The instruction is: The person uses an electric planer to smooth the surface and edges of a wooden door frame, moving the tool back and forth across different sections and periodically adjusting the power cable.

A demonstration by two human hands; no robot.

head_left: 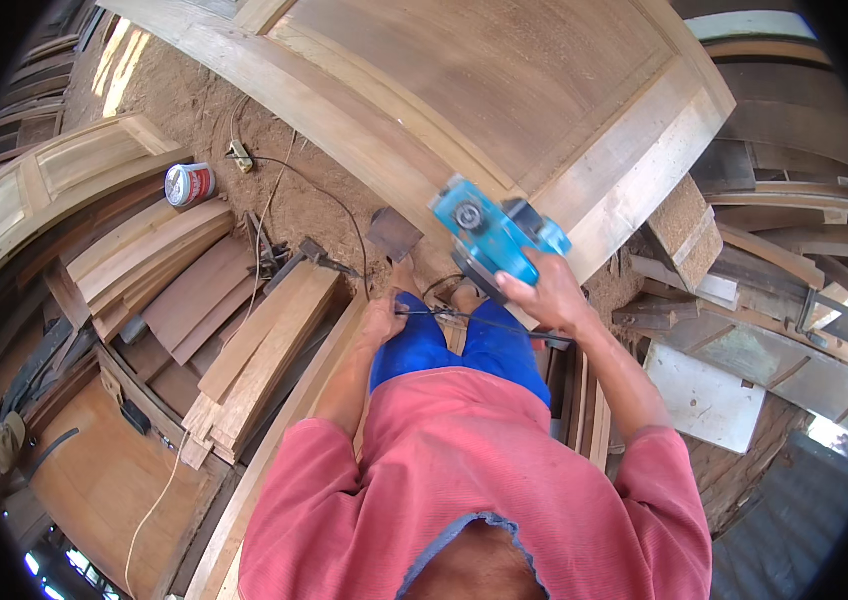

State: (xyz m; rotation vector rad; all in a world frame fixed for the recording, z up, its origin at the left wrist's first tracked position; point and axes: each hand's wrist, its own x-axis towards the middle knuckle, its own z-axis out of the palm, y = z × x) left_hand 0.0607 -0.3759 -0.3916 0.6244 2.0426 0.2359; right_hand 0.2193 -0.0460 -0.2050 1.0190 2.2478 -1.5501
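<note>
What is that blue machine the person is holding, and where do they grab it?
The right hand holds a blue electric planer by its rear handle. The left hand holds the black power cord near the knee.

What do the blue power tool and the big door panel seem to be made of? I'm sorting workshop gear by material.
The blue power tool, gripped by the right hand, looks like moulded plastic: even turquoise colour, smooth rounded housing, with darker parts that may be metal. The door panel looks like bare, unpainted wood: pale brown with visible grain and jointed frame pieces.
</note>
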